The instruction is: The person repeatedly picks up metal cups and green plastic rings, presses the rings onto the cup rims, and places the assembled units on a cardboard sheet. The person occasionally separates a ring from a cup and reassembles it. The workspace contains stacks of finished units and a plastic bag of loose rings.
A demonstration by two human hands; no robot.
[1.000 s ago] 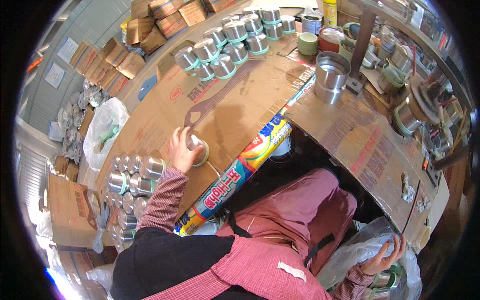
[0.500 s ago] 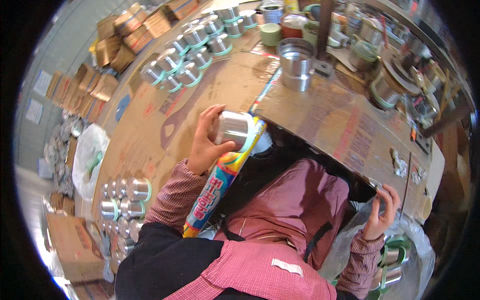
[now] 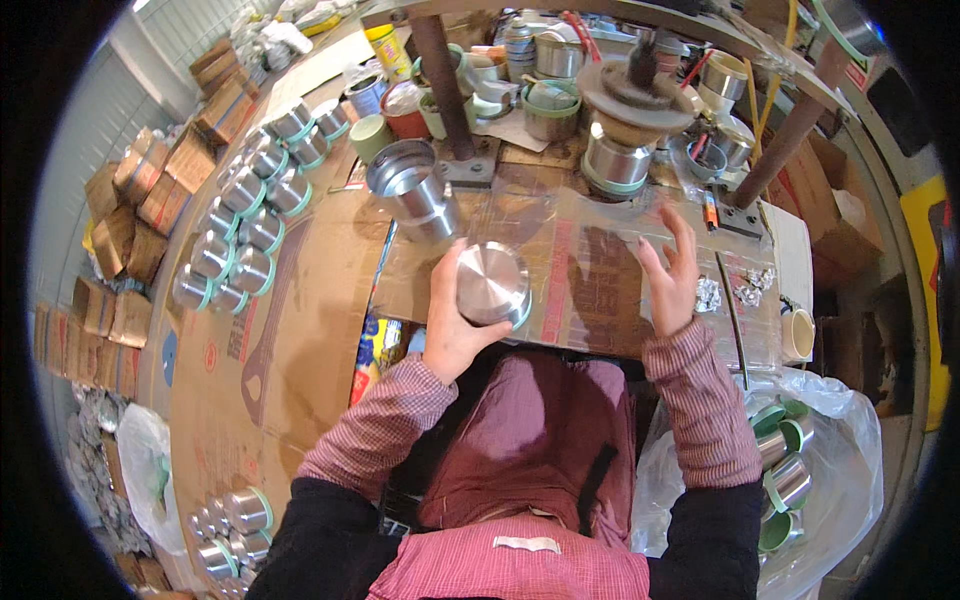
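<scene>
My left hand [image 3: 452, 318] is wrapped round a shiny steel cup [image 3: 493, 284] with a pale green rim. The cup's flat round metal bottom faces up, over the near edge of the cardboard-covered bench. To the right, my right hand [image 3: 672, 272] is raised above the bench with fingers apart and nothing in it. Beyond the cup stands a taller open steel cylinder [image 3: 413, 190]. Farther back, another green-rimmed steel cup [image 3: 616, 165] sits beneath the round plate of a press [image 3: 640, 95].
Rows of steel cups [image 3: 240, 215] stand at the left. A clear plastic bag [image 3: 845, 450] with several green-rimmed cups is at my lower right. Brown press posts [image 3: 445, 90] rise from the bench. Crumpled foil [image 3: 708, 293] and a thin rod [image 3: 730, 320] lie at the right.
My view has swung right toward the press. My left hand has brought the cup over the bench, its metal bottom now facing up. My right hand has risen from the bench's near right edge.
</scene>
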